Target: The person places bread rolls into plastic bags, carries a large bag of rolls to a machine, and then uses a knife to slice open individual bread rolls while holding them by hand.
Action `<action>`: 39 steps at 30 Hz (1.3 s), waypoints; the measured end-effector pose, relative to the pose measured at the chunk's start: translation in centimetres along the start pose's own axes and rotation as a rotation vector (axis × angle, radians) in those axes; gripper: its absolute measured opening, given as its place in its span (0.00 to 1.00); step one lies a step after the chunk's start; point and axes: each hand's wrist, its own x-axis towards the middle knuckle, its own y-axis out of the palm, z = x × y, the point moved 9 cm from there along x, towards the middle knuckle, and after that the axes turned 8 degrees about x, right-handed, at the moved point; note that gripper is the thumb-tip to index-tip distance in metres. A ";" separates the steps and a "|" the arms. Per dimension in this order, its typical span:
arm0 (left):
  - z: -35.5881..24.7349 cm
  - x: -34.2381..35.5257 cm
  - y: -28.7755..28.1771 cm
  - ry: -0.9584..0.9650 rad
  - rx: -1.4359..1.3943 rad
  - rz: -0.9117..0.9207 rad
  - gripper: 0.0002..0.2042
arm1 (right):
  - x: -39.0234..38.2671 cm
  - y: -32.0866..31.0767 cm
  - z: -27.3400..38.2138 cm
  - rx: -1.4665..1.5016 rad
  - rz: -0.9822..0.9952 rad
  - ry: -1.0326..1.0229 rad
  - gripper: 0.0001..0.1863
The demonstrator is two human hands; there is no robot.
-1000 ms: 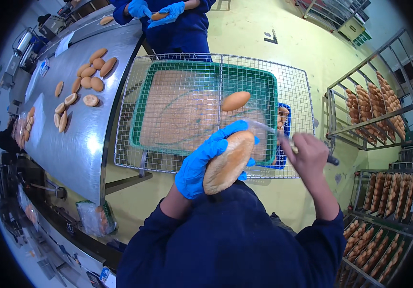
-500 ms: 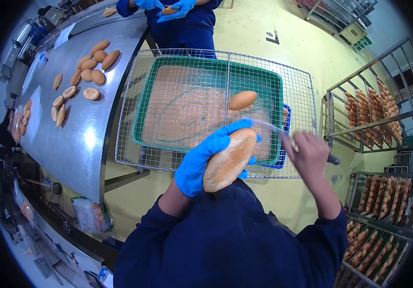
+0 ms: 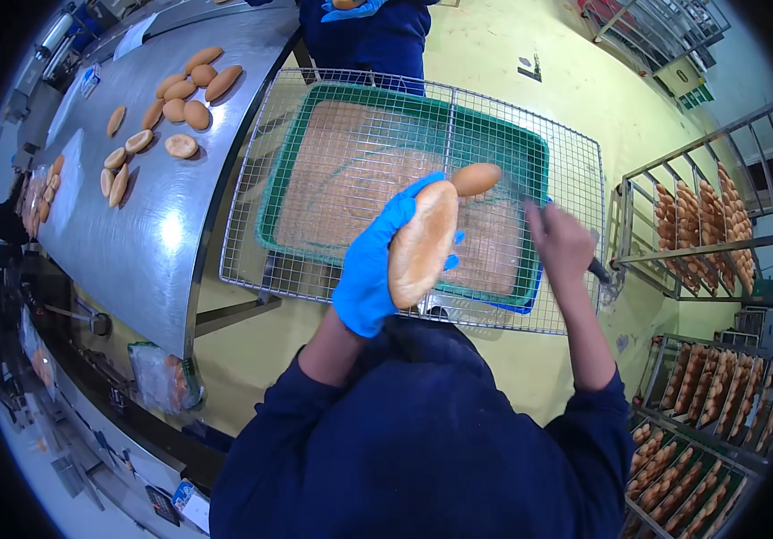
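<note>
My left hand (image 3: 364,278), in a blue glove, is wrapped round a long oval bread roll (image 3: 426,244), its pale, browned face turned up. To the right, my bare right hand (image 3: 568,244) grips a knife by its dark handle (image 3: 599,270); the blade is smeared by motion and hard to make out. Both hands are above a wire rack (image 3: 575,162) laid over a green tub (image 3: 505,144) with a layer of brown crumbs inside. Another smooth brown roll (image 3: 478,179) lies on the rack, just beyond the held one.
On the left, a steel table (image 3: 157,287) bears several rolls (image 3: 196,114). Across the rack stands a co-worker, whose blue-gloved hand (image 3: 359,11) holds a roll. Metal trolleys (image 3: 674,171) with trays of bread stand at the right. A blue container edge (image 3: 527,306) shows under the tub.
My left hand has carried the roll slightly up and left, and the roll stands more upright. The knife hand has shifted a little away from me. The whole view has also shifted.
</note>
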 end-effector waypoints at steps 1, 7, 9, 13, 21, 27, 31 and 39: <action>0.3 -0.1 -1.6 -0.043 -0.031 -0.035 0.26 | 0.9 -0.5 -1.5 0.156 -0.062 0.119 0.17; 0.7 0.5 -2.0 -0.075 -0.038 -0.032 0.25 | -1.5 -1.7 5.5 0.335 -0.100 -0.109 0.17; 0.9 -0.2 -1.8 -0.099 -0.009 -0.049 0.26 | -1.7 0.2 3.3 0.218 -0.067 -0.042 0.18; 1.1 0.2 -2.3 -0.130 -0.006 -0.096 0.26 | -1.6 -1.1 3.5 0.210 -0.063 -0.009 0.18; 4.4 0.6 -5.7 -0.155 0.019 -0.124 0.26 | -1.9 5.6 -6.7 0.127 0.033 0.462 0.19; -7.2 -3.6 -24.6 0.374 0.026 -0.429 0.27 | -11.9 7.1 -9.0 0.276 0.237 0.822 0.20; -22.6 -6.5 -22.0 0.830 -0.044 -0.669 0.38 | -20.3 7.5 -10.4 0.287 0.211 0.990 0.23; 0.4 14.8 -15.1 0.230 1.339 -0.271 0.17 | -25.9 3.7 -10.4 0.384 0.096 1.257 0.23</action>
